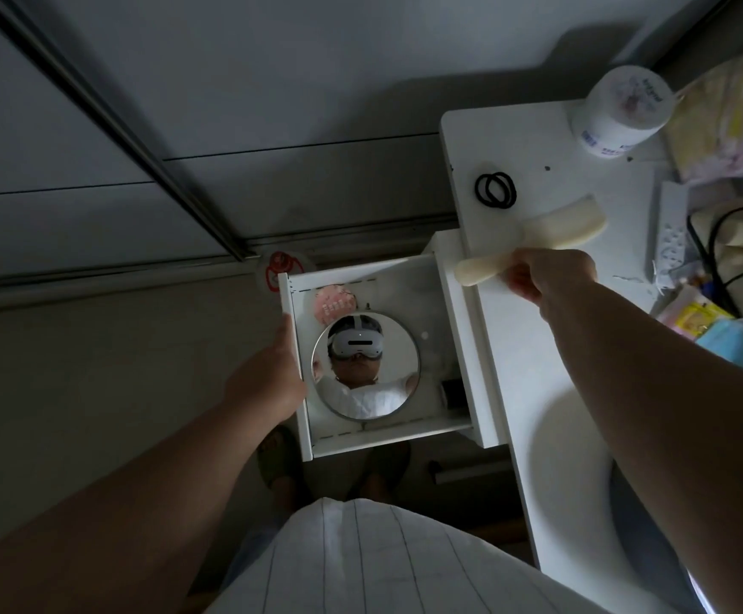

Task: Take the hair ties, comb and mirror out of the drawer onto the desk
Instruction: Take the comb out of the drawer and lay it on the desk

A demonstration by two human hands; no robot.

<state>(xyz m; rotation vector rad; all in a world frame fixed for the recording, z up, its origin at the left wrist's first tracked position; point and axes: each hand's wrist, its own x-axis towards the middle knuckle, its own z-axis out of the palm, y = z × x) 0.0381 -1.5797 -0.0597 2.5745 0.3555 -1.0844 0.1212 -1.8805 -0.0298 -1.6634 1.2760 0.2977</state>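
Note:
The white drawer point(409, 440) is pulled out from under the white desk point(516, 347). A round mirror point(387, 392) lies flat inside it, next to a pink round item point(334, 303). Two black hair ties point(495, 190) lie on the desk top. My right hand point(547, 272) is shut on a cream comb point(538, 241), holding it just over the desk's left edge. My left hand point(272, 374) rests against the drawer's front panel, fingers around its rim.
A white roll point(622, 113) stands at the desk's far end. Bags, a power strip point(671, 223), black cables and a blue mask point(742, 347) crowd the desk's right side. A small dark item point(451, 392) lies in the drawer. My feet are on the floor below.

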